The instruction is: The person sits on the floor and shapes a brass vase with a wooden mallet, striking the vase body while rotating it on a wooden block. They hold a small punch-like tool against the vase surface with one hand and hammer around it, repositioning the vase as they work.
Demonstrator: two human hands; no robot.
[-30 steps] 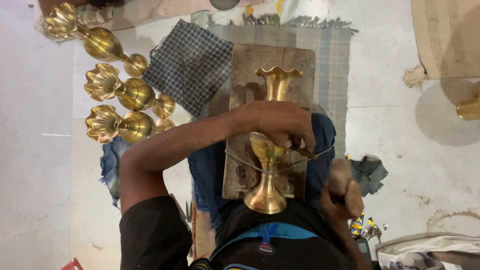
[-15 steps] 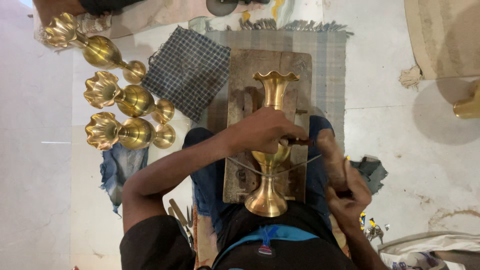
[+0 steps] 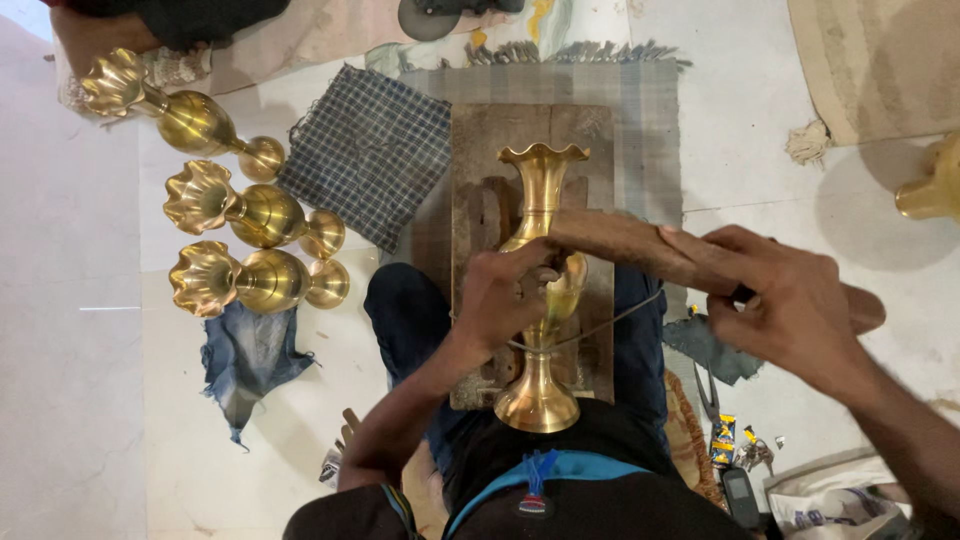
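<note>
The brass vase lies on its side along the person's lap, long axis running straight away from the body: round foot against the belly, fluted mouth pointing out over the wooden board. The left hand is clamped over the vase's bulging middle, fingers wrapped round it. The right hand is closed tight on a wooden stick, which lies crosswise with its far end touching the vase's neck, just beside the left hand. A thin cord loops round the narrow waist above the foot.

The board sits on a grey fringed mat spread on the pale tiled floor. To the left, three finished brass vases lie side by side, mouths pointing left, next to a dark checked cloth; a scrap of blue denim lies below them. At the right edge, part of another brass piece shows near a beige rug. Small tools lie scattered by the right knee.
</note>
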